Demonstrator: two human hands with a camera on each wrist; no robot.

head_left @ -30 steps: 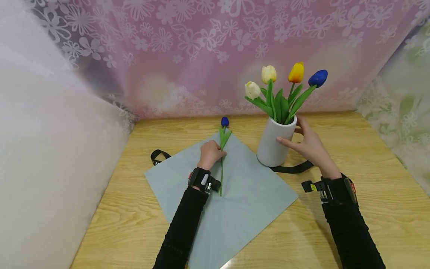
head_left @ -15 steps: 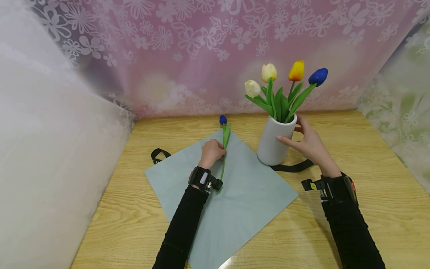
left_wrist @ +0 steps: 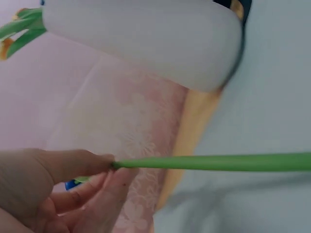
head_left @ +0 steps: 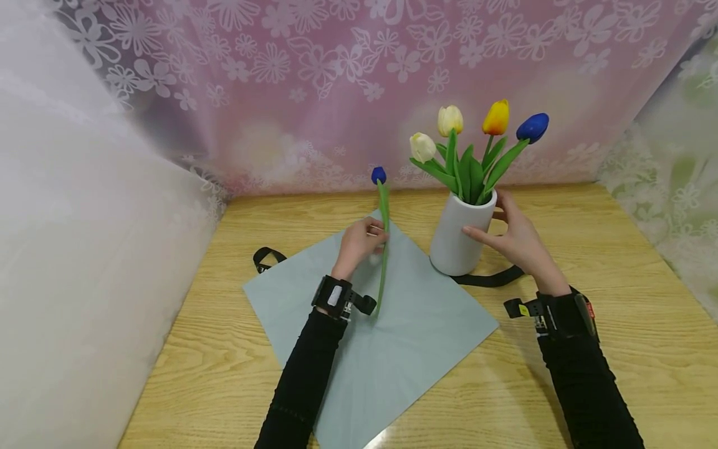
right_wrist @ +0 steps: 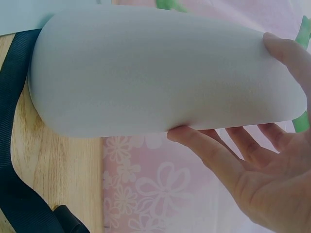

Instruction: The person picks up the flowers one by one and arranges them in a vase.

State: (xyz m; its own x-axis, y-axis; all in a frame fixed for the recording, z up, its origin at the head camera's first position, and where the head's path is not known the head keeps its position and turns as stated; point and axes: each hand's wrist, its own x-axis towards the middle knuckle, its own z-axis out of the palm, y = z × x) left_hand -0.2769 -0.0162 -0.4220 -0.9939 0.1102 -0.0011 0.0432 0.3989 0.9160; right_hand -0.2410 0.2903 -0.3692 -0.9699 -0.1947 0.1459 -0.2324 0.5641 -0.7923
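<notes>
In the head view my left hand (head_left: 361, 240) pinches a blue tulip (head_left: 384, 206) by its green stem, bloom up and tail hanging over a grey-blue sheet (head_left: 437, 324). Thumb and fingertips meet on the stem (left_wrist: 218, 162) in the left wrist view. My right hand (head_left: 518, 243) grips the upper right side of a white vase (head_left: 455, 243), thumb across its front and fingers round the back. The right wrist view has its fingertips against the vase wall. Standing in the vase are two white tulips (head_left: 450, 121), a yellow-orange tulip (head_left: 496, 118) and a blue tulip (head_left: 533, 128).
The sheet lies diagonally on a wooden table (head_left: 606, 386). A black strap (head_left: 493, 279) passes near the vase's base, and a black loop (head_left: 268, 257) sticks out at the sheet's left. Behind the table hangs a pink floral curtain (head_left: 314, 125).
My left hand has lifted the blue tulip off the sheet and carried it slightly right and away, tilting it more upright. The right hand and the vase have stayed put.
</notes>
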